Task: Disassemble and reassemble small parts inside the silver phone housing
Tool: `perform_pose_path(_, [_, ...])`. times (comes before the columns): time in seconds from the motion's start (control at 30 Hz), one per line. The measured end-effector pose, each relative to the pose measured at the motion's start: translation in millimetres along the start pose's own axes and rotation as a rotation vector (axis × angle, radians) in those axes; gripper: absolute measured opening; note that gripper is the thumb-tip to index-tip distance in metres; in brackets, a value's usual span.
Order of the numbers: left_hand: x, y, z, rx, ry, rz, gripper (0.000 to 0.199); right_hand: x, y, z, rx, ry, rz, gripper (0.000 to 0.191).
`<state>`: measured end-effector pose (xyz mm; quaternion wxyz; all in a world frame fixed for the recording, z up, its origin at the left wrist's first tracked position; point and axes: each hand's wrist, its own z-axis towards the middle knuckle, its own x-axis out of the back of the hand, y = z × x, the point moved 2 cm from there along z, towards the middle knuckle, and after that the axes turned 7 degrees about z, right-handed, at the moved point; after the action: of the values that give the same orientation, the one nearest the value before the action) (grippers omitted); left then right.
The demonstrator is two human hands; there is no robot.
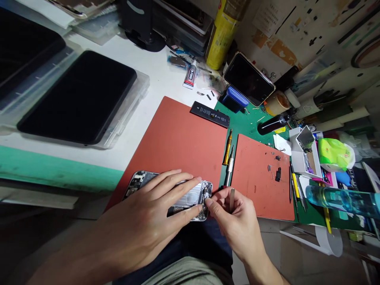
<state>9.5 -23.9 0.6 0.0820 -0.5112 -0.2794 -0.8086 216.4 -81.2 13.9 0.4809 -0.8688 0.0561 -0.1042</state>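
An opened phone housing point(191, 198), with bare metal and circuit parts showing inside, lies at the front edge of an orange-red mat. Stretched across it is my left hand point(160, 209), holding it steady, with the fingertips and thumb near its right end. My right hand point(234, 213) is closed in a pinch at that end of the housing. A flat metal end, apparently that of tweezers point(232, 200), sticks up between its fingers; the tips are hidden. Just beyond the right hand lie a silver screwdriver point(230, 168) and a gold screwdriver point(227, 146).
A black phone battery point(210, 114) rests at the mat's point(184, 138) far edge. Small dark parts lie on a second mat point(249, 174). Behind are a glue tube point(190, 75) and a propped phone point(249, 79). A black tablet point(80, 95) is left; a blue bottle point(341, 200) is right.
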Motion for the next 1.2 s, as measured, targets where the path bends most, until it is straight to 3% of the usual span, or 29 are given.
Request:
perform_pose_path(0.27, [2.1, 0.8, 0.9, 0.017, 0.005, 0.013, 0.039, -4.0, -1.0, 4.3, 0.008, 0.033, 0.091, 0.038])
perform_pose_path(0.47, [2.4, -4.2, 1.2, -0.083, 0.033, 0.055, 0.039, -3.7, -1.9, 4.6, -0.021, 0.037, 0.084, 0.038])
perform_pose_path(1.2, [2.4, -3.5, 4.5, -0.068, 0.028, 0.059, 0.047, -4.0, -0.7, 4.5, -0.001, 0.041, 0.056, 0.038])
